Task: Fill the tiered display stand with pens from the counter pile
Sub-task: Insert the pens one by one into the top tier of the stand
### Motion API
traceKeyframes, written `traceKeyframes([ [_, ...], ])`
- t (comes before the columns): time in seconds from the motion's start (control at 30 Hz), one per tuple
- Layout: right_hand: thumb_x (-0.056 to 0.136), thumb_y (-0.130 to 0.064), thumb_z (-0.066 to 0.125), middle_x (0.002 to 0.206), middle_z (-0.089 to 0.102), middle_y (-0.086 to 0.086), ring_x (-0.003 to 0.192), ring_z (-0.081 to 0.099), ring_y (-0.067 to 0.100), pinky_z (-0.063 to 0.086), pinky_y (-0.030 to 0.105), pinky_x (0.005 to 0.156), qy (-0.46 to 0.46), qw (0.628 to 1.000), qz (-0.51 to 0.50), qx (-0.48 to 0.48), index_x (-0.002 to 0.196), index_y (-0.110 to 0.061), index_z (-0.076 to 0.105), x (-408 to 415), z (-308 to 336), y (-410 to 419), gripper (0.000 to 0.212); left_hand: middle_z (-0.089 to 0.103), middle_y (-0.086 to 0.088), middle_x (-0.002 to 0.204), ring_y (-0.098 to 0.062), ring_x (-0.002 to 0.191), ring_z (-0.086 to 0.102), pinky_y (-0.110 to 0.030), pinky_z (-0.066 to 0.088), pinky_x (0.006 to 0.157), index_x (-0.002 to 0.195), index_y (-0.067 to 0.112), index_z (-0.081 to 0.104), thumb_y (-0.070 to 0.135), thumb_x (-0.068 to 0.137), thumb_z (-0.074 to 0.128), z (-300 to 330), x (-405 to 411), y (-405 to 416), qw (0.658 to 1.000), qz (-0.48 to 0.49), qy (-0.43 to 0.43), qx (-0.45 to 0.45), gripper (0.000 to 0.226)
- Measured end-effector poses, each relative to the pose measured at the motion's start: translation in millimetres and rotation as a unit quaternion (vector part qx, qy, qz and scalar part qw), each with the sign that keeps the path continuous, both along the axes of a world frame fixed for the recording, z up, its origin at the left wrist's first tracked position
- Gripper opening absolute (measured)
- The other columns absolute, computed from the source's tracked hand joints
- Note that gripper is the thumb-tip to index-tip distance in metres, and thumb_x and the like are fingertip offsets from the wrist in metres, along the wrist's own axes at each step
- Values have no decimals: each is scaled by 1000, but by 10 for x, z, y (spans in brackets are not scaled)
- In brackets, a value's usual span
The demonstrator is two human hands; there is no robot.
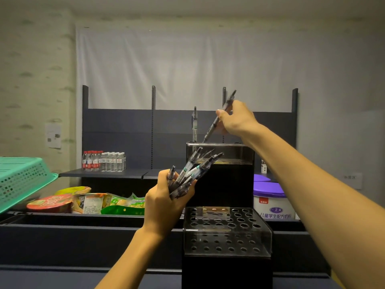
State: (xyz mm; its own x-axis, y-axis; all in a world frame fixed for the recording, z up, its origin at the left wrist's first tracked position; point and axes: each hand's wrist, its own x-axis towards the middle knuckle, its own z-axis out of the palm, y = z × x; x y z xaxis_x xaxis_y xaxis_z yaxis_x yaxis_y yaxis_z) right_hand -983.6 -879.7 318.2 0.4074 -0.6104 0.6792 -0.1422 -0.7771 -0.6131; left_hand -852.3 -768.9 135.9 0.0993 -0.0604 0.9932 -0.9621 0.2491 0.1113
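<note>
A tiered display stand (227,232) of clear acrylic with rows of round holes stands in front of me on a black base; its top tier (220,152) rises behind. One pen (195,126) stands upright in the top tier at its left. My right hand (236,118) pinches a single dark pen (218,117), tilted, with its lower tip just above the top tier. My left hand (164,202) grips a bundle of several pens (191,172), fanned out up and to the right, left of the stand.
A green plastic basket (20,180) sits at the left edge. Snack packets (87,202) lie behind the counter rail. Water bottles (104,161) stand on a dark shelf. A white tub with a purple lid (270,197) is right of the stand.
</note>
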Motion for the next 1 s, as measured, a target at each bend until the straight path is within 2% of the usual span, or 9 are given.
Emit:
traceKeyframes([
  [0.23, 99, -28, 50, 103, 68, 10, 94, 65, 22, 53, 39, 88, 97, 994, 36, -18, 112, -10, 54, 148, 61, 63, 23, 68, 1, 79, -2, 64, 65, -6, 45, 50, 94, 14, 47, 53, 88, 55, 103, -38, 21, 1000, -8, -9, -12, 41],
  [0.3, 98, -31, 53, 103, 69, 8, 95, 65, 21, 53, 32, 74, 160, 986, 31, -21, 114, -8, 56, 178, 70, 75, 29, 68, 0, 78, -3, 64, 66, -8, 46, 49, 93, 10, 49, 54, 88, 55, 132, -46, 31, 1000, -12, -7, -11, 45],
  [0.37, 97, -34, 53, 108, 67, 9, 91, 62, 20, 44, 26, 58, 203, 979, 19, -20, 122, -7, 54, 197, 39, 97, 37, 69, -2, 79, -5, 64, 66, -10, 47, 49, 92, 6, 51, 56, 88, 53, 148, -58, 41, 1000, -16, -6, -9, 50],
  [0.43, 95, -35, 58, 116, 65, 11, 96, 58, 22, 42, 28, 68, 209, 978, 15, -20, 128, -4, 55, 236, 1, 72, 46, 69, -2, 80, -5, 64, 66, -10, 47, 49, 92, 5, 51, 56, 88, 53, 151, -62, 53, 1000, -18, -6, -6, 51],
  [0.5, 93, -35, 60, 118, 64, 11, 100, 57, 23, 41, 31, 76, 202, 979, 11, -21, 127, -4, 57, 256, -28, 46, 47, 69, -1, 81, -4, 66, 67, -12, 49, 48, 93, 7, 51, 56, 87, 54, 151, -61, 63, 1000, -21, -4, 0, 49],
  [0.67, 91, -35, 63, 115, 65, 10, 104, 57, 24, 42, 31, 80, 185, 982, -2, -34, 120, -2, 60, 191, -36, 39, 44, 69, -1, 83, -4, 67, 67, -13, 50, 49, 93, 9, 51, 55, 86, 56, 150, -65, 63, 1000, -24, 4, 11, 47],
  [0.8, 89, -36, 65, 110, 65, 7, 104, 60, 25, 50, 39, 90, 135, 986, -35, -89, 112, -11, 67, 89, -115, 54, 33, 69, 0, 83, -3, 67, 67, -13, 49, 49, 93, 9, 51, 55, 85, 57, 176, -96, 81, 999, -28, 13, 19, 46],
  [0.9, 91, -30, 63, 92, 64, 1, 91, 61, 18, 48, 30, 81, 62, 990, -8, -125, 105, -14, 70, -90, -210, 164, 22, 64, 11, 79, 7, 67, 63, -7, 44, 50, 92, 13, 49, 44, 83, 63, 220, -142, 128, 999, -40, 23, 26, 36],
  [1.0, 93, -26, 61, 86, 70, -1, 84, 65, 13, 50, 26, 76, -15, 991, 53, -125, 99, -15, 70, -252, -357, 286, 16, 60, 18, 74, 8, 62, 61, -8, 43, 49, 90, 12, 49, 37, 81, 67, 264, -186, 187, 996, -61, 52, 35, 32],
])
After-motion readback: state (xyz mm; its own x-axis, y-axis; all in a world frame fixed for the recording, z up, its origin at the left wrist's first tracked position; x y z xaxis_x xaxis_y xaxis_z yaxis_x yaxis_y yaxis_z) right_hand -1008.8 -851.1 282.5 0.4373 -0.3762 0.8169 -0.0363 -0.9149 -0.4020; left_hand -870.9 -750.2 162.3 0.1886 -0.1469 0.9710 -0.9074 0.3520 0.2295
